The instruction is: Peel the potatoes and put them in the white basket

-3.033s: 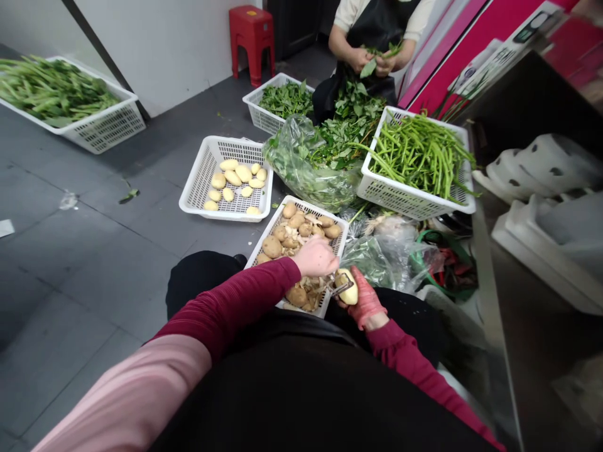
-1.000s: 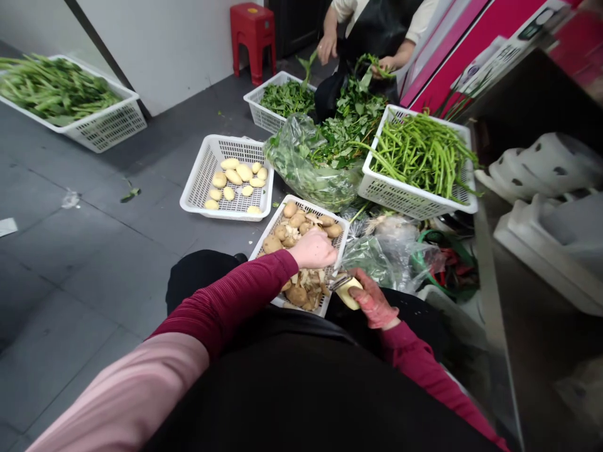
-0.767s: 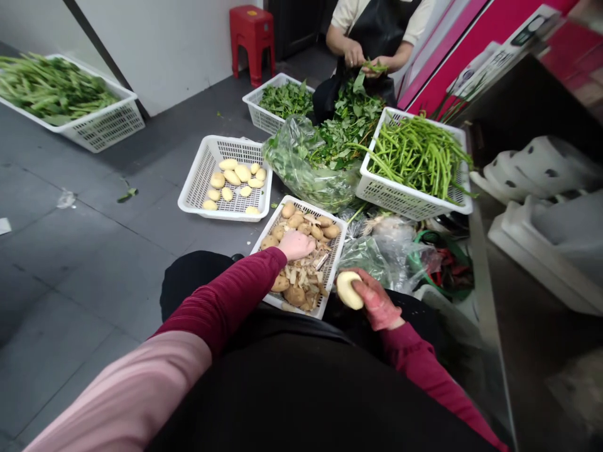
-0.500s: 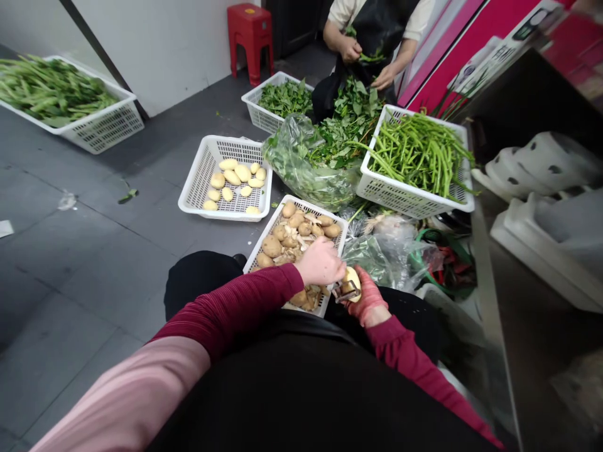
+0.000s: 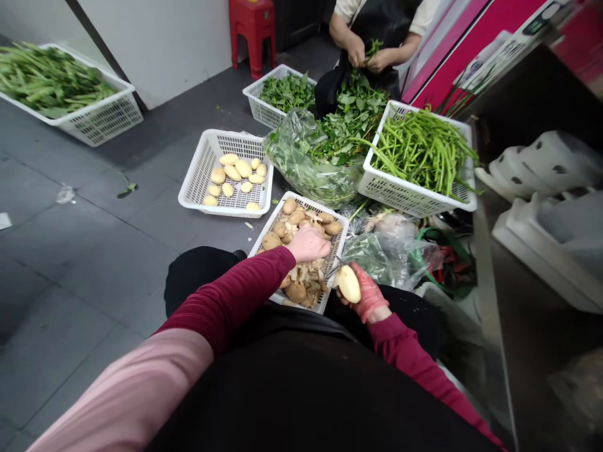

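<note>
My left hand [image 5: 309, 243] is closed over the basket of unpeeled potatoes, its fingers wrapped round a peeler [image 5: 333, 270] whose dark metal end points toward my right hand. In a reddish glove, my right hand [image 5: 368, 295] grips a pale, mostly peeled potato [image 5: 349, 284] just past the basket's right edge. The peeler's head is close beside that potato; whether they touch I cannot tell. Beneath my left hand, the white basket [image 5: 264, 233] holds brown potatoes [image 5: 271, 241] and a heap of peelings [image 5: 308, 276].
A white basket [image 5: 188, 188] of peeled potatoes stands ahead to the left. Beyond lie a plastic bag of leafy greens [image 5: 306, 157] and a basket of green stems [image 5: 414, 204]. Opposite, a person's hands [image 5: 367, 56] handle greens. A red stool [image 5: 253, 31] stands behind.
My left hand has moved left with the peeler, away from the potato. More of the potato's pale face shows in my right hand. The other person's hands have come together.
</note>
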`<state>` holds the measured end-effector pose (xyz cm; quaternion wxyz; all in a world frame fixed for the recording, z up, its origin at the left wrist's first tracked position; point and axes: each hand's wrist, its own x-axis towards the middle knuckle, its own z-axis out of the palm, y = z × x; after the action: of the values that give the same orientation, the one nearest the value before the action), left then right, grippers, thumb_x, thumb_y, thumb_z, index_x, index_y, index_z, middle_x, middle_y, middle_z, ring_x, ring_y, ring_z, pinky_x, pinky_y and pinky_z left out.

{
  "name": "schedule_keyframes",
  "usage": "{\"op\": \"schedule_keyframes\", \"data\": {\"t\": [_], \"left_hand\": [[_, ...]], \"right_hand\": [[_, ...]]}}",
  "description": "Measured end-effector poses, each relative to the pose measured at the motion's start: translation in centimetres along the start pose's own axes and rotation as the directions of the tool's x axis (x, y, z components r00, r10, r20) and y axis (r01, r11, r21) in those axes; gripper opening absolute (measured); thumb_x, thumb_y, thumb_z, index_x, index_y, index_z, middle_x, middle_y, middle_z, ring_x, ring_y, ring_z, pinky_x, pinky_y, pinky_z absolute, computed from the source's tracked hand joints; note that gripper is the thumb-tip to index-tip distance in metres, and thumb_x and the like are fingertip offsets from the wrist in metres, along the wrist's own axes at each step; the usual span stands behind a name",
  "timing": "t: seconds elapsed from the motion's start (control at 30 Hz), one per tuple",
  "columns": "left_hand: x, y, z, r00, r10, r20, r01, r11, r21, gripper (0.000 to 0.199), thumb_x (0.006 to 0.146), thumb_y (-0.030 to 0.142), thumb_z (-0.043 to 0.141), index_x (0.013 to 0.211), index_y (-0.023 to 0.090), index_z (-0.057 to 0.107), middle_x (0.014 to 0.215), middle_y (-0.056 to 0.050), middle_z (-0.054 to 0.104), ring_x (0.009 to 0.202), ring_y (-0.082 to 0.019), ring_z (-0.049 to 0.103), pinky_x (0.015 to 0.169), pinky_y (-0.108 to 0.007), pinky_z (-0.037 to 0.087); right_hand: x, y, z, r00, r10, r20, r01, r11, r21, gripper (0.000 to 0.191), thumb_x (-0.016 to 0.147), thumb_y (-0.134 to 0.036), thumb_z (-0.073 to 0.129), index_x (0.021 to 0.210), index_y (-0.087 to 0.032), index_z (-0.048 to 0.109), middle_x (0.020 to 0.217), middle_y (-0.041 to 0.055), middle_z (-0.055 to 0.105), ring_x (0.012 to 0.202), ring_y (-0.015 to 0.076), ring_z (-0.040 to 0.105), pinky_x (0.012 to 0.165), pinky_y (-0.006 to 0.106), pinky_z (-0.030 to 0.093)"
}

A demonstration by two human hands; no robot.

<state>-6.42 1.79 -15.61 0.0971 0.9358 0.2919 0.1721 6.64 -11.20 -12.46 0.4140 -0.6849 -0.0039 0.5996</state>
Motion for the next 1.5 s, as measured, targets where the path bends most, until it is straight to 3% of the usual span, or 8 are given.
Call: {"op": "schedule_keyframes", "data": {"t": [0.23,0.47,0.7,0.87,1.07,1.27,1.4,1.5], "left_hand": [[0.0,0.2,0.1,0.989,0.147,-0.001,-0.147,0.988,-0.042,0.037,0.086,0.027,0.044,0.060,0.017,0.067,0.063,-0.007,0.066,0.068,-0.019,0.057,0.071,-0.036,0.035],[-0.1,-2.1,0.7,0.971,-0.232,0.053,0.228,0.971,0.063,0.040,0.087,0.026,0.041,0.066,0.010,0.071,0.068,-0.013,0.068,0.068,-0.023,0.059,0.068,-0.039,0.035],[-0.4,3.5,-1.0,0.991,0.095,-0.097,-0.099,0.994,-0.041,0.042,0.090,0.029,0.039,0.062,0.015,0.067,0.063,-0.009,0.064,0.068,-0.019,0.055,0.070,-0.039,0.032],[-0.5,3.0,0.1,0.982,0.172,-0.080,-0.175,0.984,-0.034,0.042,0.090,0.031,0.040,0.061,0.016,0.066,0.062,-0.008,0.064,0.069,-0.019,0.054,0.069,-0.038,0.031],[0.0,-1.0,0.8,0.992,-0.115,-0.055,0.118,0.991,0.058,0.038,0.087,0.025,0.043,0.060,0.014,0.067,0.063,-0.010,0.065,0.066,-0.021,0.055,0.068,-0.038,0.032],[0.1,0.9,0.2,0.992,0.119,-0.052,-0.121,0.992,-0.037,0.039,0.089,0.029,0.040,0.062,0.016,0.067,0.063,-0.006,0.065,0.067,-0.018,0.054,0.071,-0.037,0.034],[0.4,-0.6,0.0,0.990,-0.138,-0.026,0.139,0.989,0.050,0.040,0.089,0.026,0.039,0.064,0.013,0.068,0.067,-0.009,0.066,0.069,-0.019,0.056,0.071,-0.037,0.035],[0.6,-0.6,0.0,0.996,-0.093,0.016,0.093,0.996,-0.003,0.038,0.087,0.024,0.041,0.062,0.014,0.067,0.064,-0.008,0.066,0.066,-0.018,0.056,0.070,-0.035,0.036]], "right_hand": [[0.3,0.6,-1.3,0.946,-0.321,-0.049,0.299,0.920,-0.252,0.038,0.072,-0.056,0.066,0.081,-0.018,0.065,0.048,-0.0020,0.060,0.039,0.0150,0.054,0.034,0.025,0.042],[-0.4,-0.1,-2.0,0.974,0.029,0.223,-0.052,0.994,0.098,0.054,0.078,-0.069,0.052,0.086,-0.016,0.063,0.063,0.0080,0.068,0.049,0.0198,0.062,0.037,0.027,0.043],[0.5,0.1,-0.6,0.973,0.188,0.133,-0.226,0.892,0.390,0.033,0.091,-0.046,0.049,0.076,-0.018,0.060,0.054,0.0013,0.064,0.045,0.0141,0.059,0.040,0.023,0.043],[0.3,0.3,0.0,0.962,0.242,0.129,-0.271,0.911,0.311,0.036,0.093,-0.043,0.043,0.073,-0.018,0.058,0.050,0.0020,0.062,0.040,0.0148,0.056,0.034,0.021,0.036],[0.1,0.9,-1.2,0.891,0.231,0.391,-0.335,0.916,0.223,0.045,0.092,-0.053,0.038,0.085,-0.016,0.062,0.057,0.0051,0.063,0.038,0.0126,0.050,0.029,0.018,0.026],[0.8,0.9,-1.8,0.910,0.218,0.352,-0.311,0.921,0.233,0.039,0.093,-0.048,0.039,0.081,-0.017,0.059,0.061,0.0049,0.066,0.044,0.0144,0.056,0.033,0.019,0.036],[0.8,0.7,-2.1,0.812,0.236,0.534,-0.345,0.932,0.113,0.040,0.090,-0.052,0.042,0.078,-0.017,0.058,0.061,0.0036,0.063,0.039,0.0123,0.050,0.029,0.019,0.031],[0.8,0.8,-2.3,0.850,0.213,0.482,-0.284,0.956,0.078,0.041,0.089,-0.053,0.044,0.081,-0.016,0.059,0.061,0.0053,0.064,0.042,0.0139,0.053,0.029,0.018,0.031]]}}
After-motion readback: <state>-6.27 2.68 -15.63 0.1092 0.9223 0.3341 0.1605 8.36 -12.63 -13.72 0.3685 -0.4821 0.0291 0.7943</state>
